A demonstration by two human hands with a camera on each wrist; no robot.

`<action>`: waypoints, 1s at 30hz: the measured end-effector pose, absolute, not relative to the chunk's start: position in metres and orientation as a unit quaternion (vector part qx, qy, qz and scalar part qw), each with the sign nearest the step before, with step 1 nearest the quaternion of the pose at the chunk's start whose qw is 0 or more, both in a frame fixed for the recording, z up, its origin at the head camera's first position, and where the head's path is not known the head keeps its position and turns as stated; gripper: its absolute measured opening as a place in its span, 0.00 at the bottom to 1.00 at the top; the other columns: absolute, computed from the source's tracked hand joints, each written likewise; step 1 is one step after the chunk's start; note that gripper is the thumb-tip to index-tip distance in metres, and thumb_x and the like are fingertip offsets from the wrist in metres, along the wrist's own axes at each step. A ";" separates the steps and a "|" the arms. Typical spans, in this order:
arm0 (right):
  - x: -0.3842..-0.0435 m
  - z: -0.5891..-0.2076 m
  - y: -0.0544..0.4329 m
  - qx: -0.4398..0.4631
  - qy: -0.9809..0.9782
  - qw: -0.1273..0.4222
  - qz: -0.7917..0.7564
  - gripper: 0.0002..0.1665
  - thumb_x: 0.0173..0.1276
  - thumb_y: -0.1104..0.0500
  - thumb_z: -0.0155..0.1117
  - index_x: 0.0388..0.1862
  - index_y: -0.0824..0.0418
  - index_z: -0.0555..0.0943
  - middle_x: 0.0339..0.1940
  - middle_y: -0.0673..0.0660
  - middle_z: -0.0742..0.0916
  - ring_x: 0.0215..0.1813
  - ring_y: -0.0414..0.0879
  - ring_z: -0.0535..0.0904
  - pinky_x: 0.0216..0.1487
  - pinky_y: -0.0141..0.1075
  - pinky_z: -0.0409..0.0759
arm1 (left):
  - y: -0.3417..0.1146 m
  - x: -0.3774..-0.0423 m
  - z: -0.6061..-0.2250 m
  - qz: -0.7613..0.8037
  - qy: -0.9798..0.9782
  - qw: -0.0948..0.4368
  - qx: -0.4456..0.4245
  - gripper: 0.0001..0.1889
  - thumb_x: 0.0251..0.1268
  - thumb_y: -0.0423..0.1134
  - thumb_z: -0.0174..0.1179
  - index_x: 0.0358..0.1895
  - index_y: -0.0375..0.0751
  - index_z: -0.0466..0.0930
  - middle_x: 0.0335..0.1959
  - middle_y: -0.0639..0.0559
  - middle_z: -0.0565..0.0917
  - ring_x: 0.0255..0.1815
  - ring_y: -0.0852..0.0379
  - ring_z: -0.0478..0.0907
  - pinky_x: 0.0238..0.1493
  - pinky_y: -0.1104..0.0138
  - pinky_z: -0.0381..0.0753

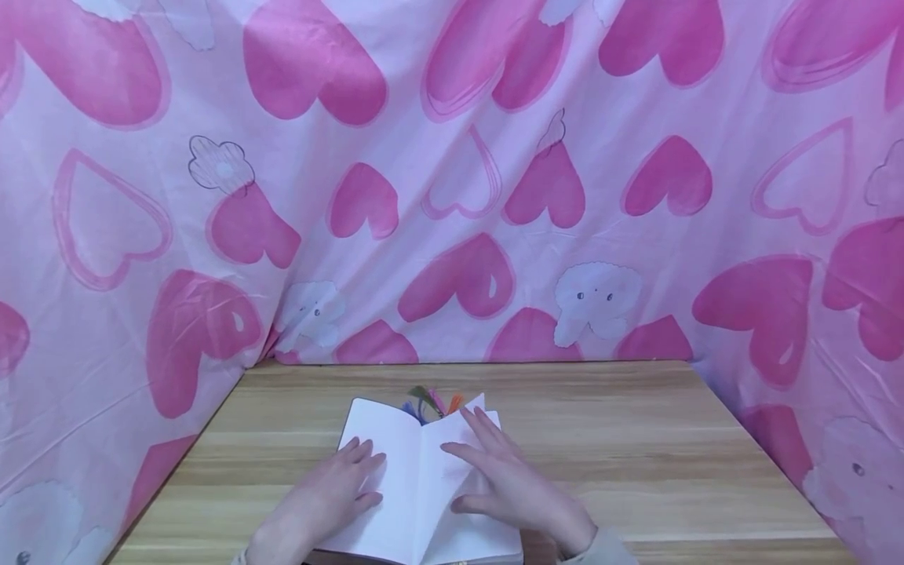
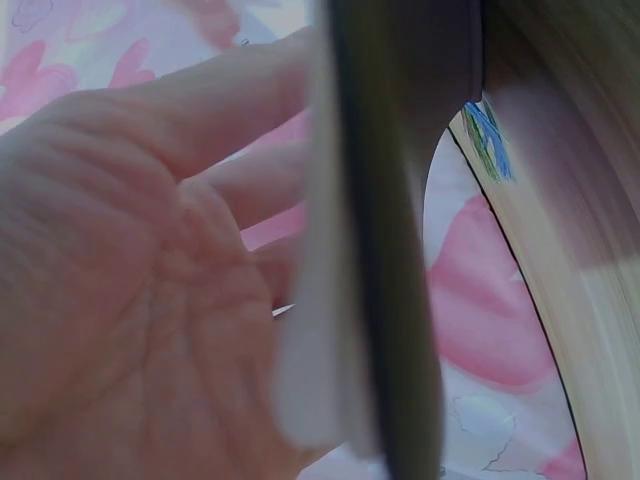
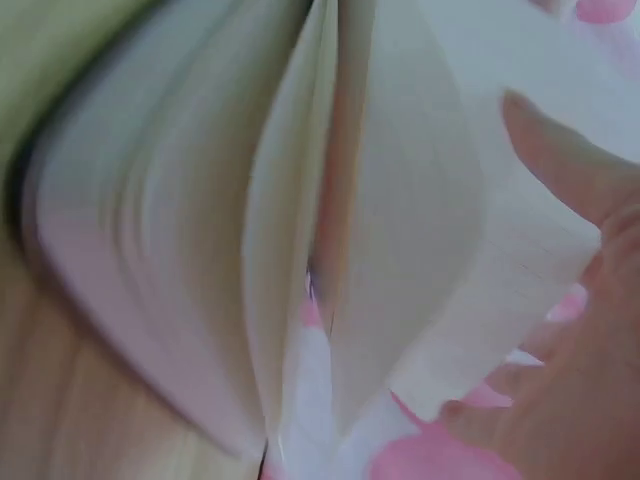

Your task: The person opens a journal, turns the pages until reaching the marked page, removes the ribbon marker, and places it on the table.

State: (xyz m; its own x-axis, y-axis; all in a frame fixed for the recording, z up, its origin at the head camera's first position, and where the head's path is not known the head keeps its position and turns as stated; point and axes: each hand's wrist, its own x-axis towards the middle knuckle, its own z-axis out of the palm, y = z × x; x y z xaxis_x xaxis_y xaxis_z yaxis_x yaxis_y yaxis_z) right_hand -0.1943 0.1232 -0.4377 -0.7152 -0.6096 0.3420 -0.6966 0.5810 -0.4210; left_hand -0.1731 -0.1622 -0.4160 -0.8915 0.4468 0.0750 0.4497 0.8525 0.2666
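A notebook (image 1: pixel 391 479) with blank white pages lies spread on the wooden table. My left hand (image 1: pixel 330 490) rests on its left page, fingers loosely extended towards the top. Over the right page reaches my right hand (image 1: pixel 510 482), with fingers and thumb spread and extended. Beneath that hand a page stands partly lifted, its upper corner raised. The right wrist view shows several pages (image 3: pixel 420 200) fanned apart, with the right thumb (image 3: pixel 560 150) against the page side. In the left wrist view the dark cover edge (image 2: pixel 395 300) hides the left fingertips.
Coloured tassels (image 1: pixel 435 402) in blue, green, pink and orange stick out past the notebook's top edge. Wood-grain table surface (image 1: pixel 636 455) extends around the notebook. A pink heart-print cloth (image 1: pixel 452 196) hangs behind the table and along both sides.
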 end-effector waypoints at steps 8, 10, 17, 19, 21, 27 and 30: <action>-0.184 -0.439 0.099 0.272 -0.859 0.055 0.431 0.59 0.56 0.44 0.76 0.80 0.43 0.51 0.81 0.58 0.45 0.76 0.60 0.54 0.59 0.54 0.76 | -0.159 -0.172 -0.413 -0.140 -0.955 0.032 -0.259 0.20 0.60 0.40 0.68 0.53 0.32 0.80 0.57 0.32 0.77 0.64 0.32 0.69 0.61 0.43 0.69; -0.182 -0.440 0.093 0.238 -0.833 0.022 0.499 0.62 0.56 0.45 0.76 0.80 0.43 0.47 0.80 0.59 0.44 0.76 0.59 0.54 0.60 0.50 0.76 | -0.159 -0.172 -0.413 -0.131 -0.954 0.044 -0.267 0.18 0.58 0.38 0.68 0.50 0.33 0.81 0.56 0.32 0.78 0.62 0.31 0.70 0.61 0.43 0.70; -0.176 -0.442 0.076 0.191 -0.688 -0.037 0.699 0.64 0.59 0.60 0.75 0.80 0.43 0.40 0.80 0.62 0.44 0.73 0.67 0.59 0.56 0.43 0.79 | -0.159 -0.172 -0.414 -0.124 -0.953 0.052 -0.271 0.17 0.52 0.35 0.72 0.45 0.34 0.81 0.54 0.32 0.79 0.61 0.31 0.72 0.58 0.42 0.72; -0.175 -0.442 0.073 0.197 -0.673 -0.051 0.711 0.63 0.61 0.60 0.74 0.81 0.44 0.40 0.79 0.65 0.48 0.72 0.68 0.60 0.56 0.43 0.79 | -0.159 -0.173 -0.414 -0.124 -0.953 0.052 -0.270 0.17 0.53 0.35 0.72 0.46 0.34 0.81 0.54 0.33 0.79 0.61 0.31 0.72 0.58 0.41 0.72; -0.173 -0.443 0.071 0.201 -0.678 -0.067 0.704 0.60 0.63 0.59 0.72 0.81 0.46 0.41 0.77 0.68 0.54 0.70 0.69 0.63 0.56 0.44 0.79 | -0.159 -0.173 -0.413 -0.121 -0.954 0.057 -0.270 0.17 0.53 0.34 0.72 0.46 0.34 0.81 0.54 0.33 0.79 0.61 0.31 0.72 0.58 0.41 0.72; -0.167 -0.449 0.065 0.250 -0.751 -0.074 0.606 0.44 0.68 0.53 0.67 0.77 0.57 0.57 0.75 0.63 0.63 0.70 0.64 0.64 0.59 0.46 0.77 | -0.161 -0.173 -0.410 -0.125 -0.951 0.091 -0.269 0.17 0.55 0.33 0.71 0.48 0.34 0.82 0.53 0.35 0.80 0.60 0.33 0.73 0.56 0.43 0.74; -0.164 -0.453 0.064 0.284 -0.773 -0.078 0.562 0.37 0.69 0.54 0.64 0.73 0.61 0.63 0.73 0.64 0.64 0.70 0.61 0.65 0.58 0.43 0.78 | -0.162 -0.171 -0.408 -0.122 -0.947 0.111 -0.276 0.16 0.56 0.33 0.69 0.48 0.33 0.82 0.52 0.36 0.81 0.60 0.34 0.74 0.55 0.44 0.75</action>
